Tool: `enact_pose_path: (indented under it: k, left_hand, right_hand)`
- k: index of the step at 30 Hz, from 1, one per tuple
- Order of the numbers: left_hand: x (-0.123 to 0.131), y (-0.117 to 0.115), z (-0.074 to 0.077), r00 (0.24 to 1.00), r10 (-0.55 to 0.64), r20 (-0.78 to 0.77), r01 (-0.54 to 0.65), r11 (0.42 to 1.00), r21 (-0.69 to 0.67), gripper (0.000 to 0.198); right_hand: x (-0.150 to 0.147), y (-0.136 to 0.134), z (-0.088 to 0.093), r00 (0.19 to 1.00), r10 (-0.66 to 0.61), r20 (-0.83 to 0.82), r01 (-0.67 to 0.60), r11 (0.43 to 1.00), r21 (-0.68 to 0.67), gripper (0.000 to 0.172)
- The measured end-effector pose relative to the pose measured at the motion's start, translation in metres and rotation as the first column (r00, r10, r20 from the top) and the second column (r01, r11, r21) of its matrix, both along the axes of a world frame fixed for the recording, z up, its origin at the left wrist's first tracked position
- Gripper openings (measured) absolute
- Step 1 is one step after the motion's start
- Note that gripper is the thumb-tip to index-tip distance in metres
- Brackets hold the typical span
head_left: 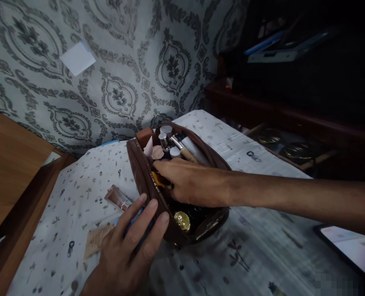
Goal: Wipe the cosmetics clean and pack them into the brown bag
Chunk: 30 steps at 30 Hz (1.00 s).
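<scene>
A brown zip pouch (142,170) lies open on a patterned bedsheet (86,185), filled with several cosmetic bottles and tubes (178,144) and a gold-capped item (182,220). My right hand (191,181) reaches into the pouch, fingers curled down among the items; what they hold is hidden. My left hand (130,246) rests with fingers stretched flat against the pouch's near side. A copper-coloured tube (117,197) lies on the sheet just left of the pouch, and a beige sachet (98,240) sits by my left hand.
A wooden bed frame (19,205) borders the left. Patterned wallpaper with a white paper note (77,57) rises behind. A dark wooden shelf (287,119) stands at the right. A lit phone or tablet screen (352,248) lies at the lower right.
</scene>
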<state>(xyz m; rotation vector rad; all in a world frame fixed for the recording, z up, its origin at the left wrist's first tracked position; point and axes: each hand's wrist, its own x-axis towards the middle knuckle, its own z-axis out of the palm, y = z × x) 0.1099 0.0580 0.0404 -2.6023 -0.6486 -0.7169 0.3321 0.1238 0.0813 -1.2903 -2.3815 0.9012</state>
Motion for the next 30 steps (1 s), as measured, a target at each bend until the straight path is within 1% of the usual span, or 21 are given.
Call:
enact_pose_path:
  k: [4, 7, 10, 15, 17, 19, 22, 27, 30]
  left_hand:
    - [-0.001, 0.0, 0.0, 1.0, -0.018, -0.011, 0.018, 1.0, -0.004, 0.044]
    - [-0.001, 0.0, -0.001, 1.0, -0.004, 0.001, 0.004, 1.0, -0.006, 0.044]
    - [-0.001, -0.001, 0.0, 1.0, 0.001, -0.003, -0.001, 1.0, -0.008, 0.043]
    - [0.0, -0.002, 0.0, 1.0, -0.004, 0.01, 0.004, 1.0, -0.017, 0.042]
    - [0.001, -0.002, 0.0, 1.0, 0.0, 0.018, 0.001, 1.0, -0.023, 0.042]
    - [0.001, -0.002, -0.001, 1.0, -0.007, 0.017, 0.007, 1.0, -0.024, 0.043]
    - [0.002, -0.002, 0.0, 1.0, -0.006, 0.018, 0.006, 0.999, -0.033, 0.043]
    - [0.002, -0.003, 0.001, 1.0, -0.006, 0.019, 0.006, 1.0, -0.03, 0.043]
    - [0.001, -0.003, 0.001, 1.0, 0.007, 0.012, -0.007, 0.999, -0.031, 0.044]
  right_hand:
    - [0.001, -0.001, 0.002, 0.999, -0.005, 0.05, 0.006, 1.0, -0.025, 0.026]
    - [0.001, -0.002, 0.004, 0.997, -0.008, 0.079, 0.01, 0.999, -0.03, 0.025]
    - [0.002, -0.002, 0.004, 0.998, 0.003, 0.07, -0.002, 1.0, -0.02, 0.025]
    - [-0.001, 0.002, 0.0, 0.999, 0.042, 0.016, -0.042, 0.999, 0.007, 0.033]
    - [-0.003, 0.004, 0.001, 0.998, 0.057, 0.027, -0.058, 0.998, 0.007, 0.033]
    - [-0.005, 0.005, 0.005, 0.997, 0.049, 0.061, -0.049, 0.999, -0.002, 0.029]
    - [-0.006, 0.006, 0.011, 0.994, 0.025, 0.107, -0.022, 0.999, -0.023, 0.016]
    - [-0.006, 0.006, 0.013, 0.991, 0.041, 0.126, -0.038, 0.999, -0.027, 0.013]
    - [-0.004, 0.005, 0.011, 0.991, 0.041, 0.126, -0.036, 0.999, -0.038, 0.017]
